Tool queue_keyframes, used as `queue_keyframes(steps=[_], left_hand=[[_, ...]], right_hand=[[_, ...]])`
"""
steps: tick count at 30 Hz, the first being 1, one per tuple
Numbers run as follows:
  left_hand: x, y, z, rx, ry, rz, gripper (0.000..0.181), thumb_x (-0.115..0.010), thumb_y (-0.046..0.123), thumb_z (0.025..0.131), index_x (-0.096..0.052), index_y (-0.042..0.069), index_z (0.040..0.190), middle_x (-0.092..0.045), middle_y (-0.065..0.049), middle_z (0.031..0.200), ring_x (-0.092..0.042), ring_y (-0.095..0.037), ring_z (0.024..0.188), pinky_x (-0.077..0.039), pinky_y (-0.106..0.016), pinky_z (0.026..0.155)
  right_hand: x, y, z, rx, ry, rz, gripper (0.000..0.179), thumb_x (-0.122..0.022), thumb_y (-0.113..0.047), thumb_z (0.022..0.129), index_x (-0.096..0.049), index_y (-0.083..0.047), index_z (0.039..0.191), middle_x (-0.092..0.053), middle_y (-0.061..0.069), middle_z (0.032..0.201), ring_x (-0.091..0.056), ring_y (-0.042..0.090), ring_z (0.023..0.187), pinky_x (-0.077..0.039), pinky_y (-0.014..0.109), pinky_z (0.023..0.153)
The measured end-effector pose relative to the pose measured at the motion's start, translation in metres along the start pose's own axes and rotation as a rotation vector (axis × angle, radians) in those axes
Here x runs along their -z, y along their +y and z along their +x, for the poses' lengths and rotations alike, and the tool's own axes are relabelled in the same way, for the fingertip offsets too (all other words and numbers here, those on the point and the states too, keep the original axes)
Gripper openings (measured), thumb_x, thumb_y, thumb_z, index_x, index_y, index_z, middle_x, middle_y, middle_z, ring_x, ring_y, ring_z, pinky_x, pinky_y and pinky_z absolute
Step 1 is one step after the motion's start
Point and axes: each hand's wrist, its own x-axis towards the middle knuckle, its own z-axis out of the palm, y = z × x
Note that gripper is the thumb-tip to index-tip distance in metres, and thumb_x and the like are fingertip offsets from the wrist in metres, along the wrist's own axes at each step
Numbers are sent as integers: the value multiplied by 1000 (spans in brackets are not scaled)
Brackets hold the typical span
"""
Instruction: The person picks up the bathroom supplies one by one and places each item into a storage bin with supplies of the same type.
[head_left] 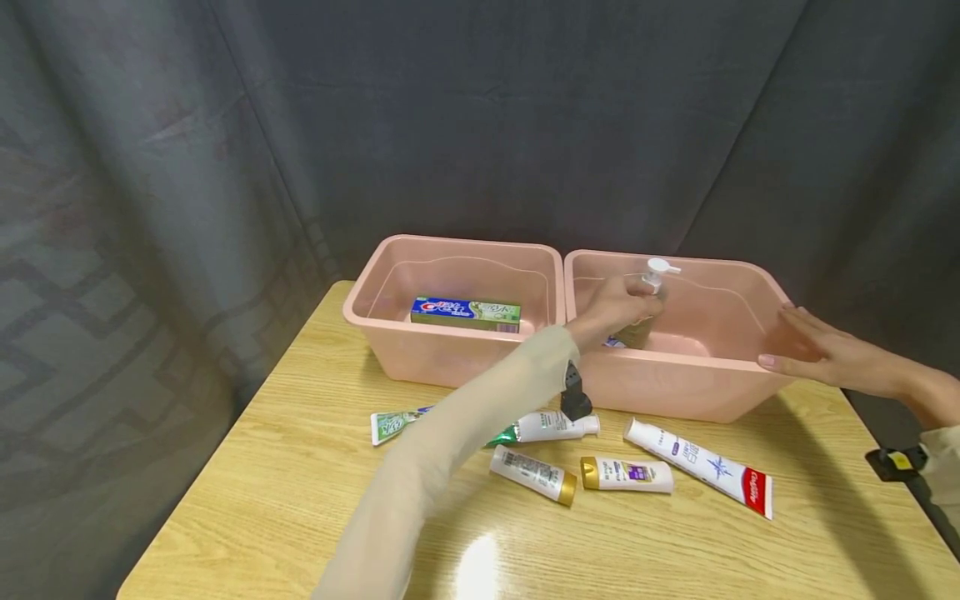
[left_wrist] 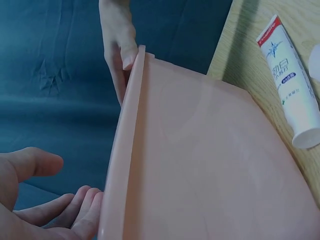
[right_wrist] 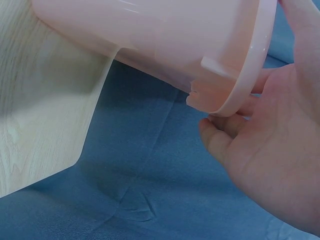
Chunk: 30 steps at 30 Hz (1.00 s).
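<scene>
A brownish pump bottle (head_left: 637,332) with a white pump top stands in the right-hand pink bin (head_left: 697,383). My left hand (head_left: 624,305) is over the bin at the bottle's neck, overlapping it in the head view. In the left wrist view its thumb (left_wrist: 42,162) and fingers (left_wrist: 82,215) are apart above the rim, with no bottle showing between them. At the bin's right end, my right hand (head_left: 832,358) grips the rim, the thumb along the near corner. Its fingers (right_wrist: 216,137) curl against the rim's outer side in the right wrist view.
A toothpaste box (head_left: 465,312) lies in the left bin (head_left: 427,358). On the table (head_left: 285,467) in front are a Colgate tube (head_left: 705,468), two small gold-capped bottles, a green-and-white tube (head_left: 551,427) and another tube (head_left: 392,425) partly behind my left sleeve. Grey curtain (head_left: 480,125) hangs behind.
</scene>
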Motion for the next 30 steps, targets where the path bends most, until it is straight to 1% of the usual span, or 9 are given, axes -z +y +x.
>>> queue_keyframes(steps=[2,5,11,15,18,22,26,30], left_hand=[[1,1,-1,-9,0,10,33,-77,9,82,-73,5,114,-66,6,90,-56,-6,77,-45,-16,64],[3,1,-1,-28,-4,20,33,-77,9,83,-73,3,115,-69,5,88,-57,-5,77,-46,-15,64],[9,-4,0,-46,-3,59,37,-77,12,84,-71,3,119,-73,2,92,-61,-5,81,-47,-13,66],[12,-7,1,-60,-2,46,34,-77,12,85,-72,3,117,-74,-1,97,-63,-6,83,-48,-13,68],[14,-6,0,-50,-5,32,31,-75,10,86,-72,4,117,-74,-2,99,-63,-6,84,-48,-14,69],[16,-5,-2,-55,-28,38,31,-72,9,89,-71,3,119,-73,-3,102,-63,-6,86,-48,-14,70],[20,-4,-4,-97,-62,52,31,-71,10,91,-70,3,122,-73,-4,106,-63,-7,89,-49,-13,71],[24,-4,-7,-154,-93,54,32,-71,10,92,-69,5,123,-71,-6,112,-64,-8,93,-50,-14,72]], right_hand=[[0,0,1,5,0,6,102,-60,-40,96,20,-14,154,31,22,155,23,58,136,-9,86,89],[0,0,1,19,2,15,102,-60,-38,96,19,-15,154,30,22,155,22,58,136,-8,85,90],[-1,0,1,22,6,16,102,-61,-39,95,19,-16,155,30,21,156,23,57,136,-8,86,90],[-1,0,0,19,8,11,103,-61,-39,95,19,-16,155,30,21,156,23,57,136,-10,86,88],[-2,0,0,14,5,10,103,-61,-40,95,19,-16,155,31,20,156,23,58,136,-9,86,89],[-1,0,0,8,2,13,103,-61,-40,95,20,-16,154,30,22,156,23,57,136,-8,86,90],[0,-1,1,-9,-3,0,103,-60,-42,96,20,-12,154,30,24,155,26,55,136,-5,85,91],[1,-1,2,-15,-9,-7,102,-59,-43,96,18,-8,154,28,27,154,29,53,136,-1,85,91]])
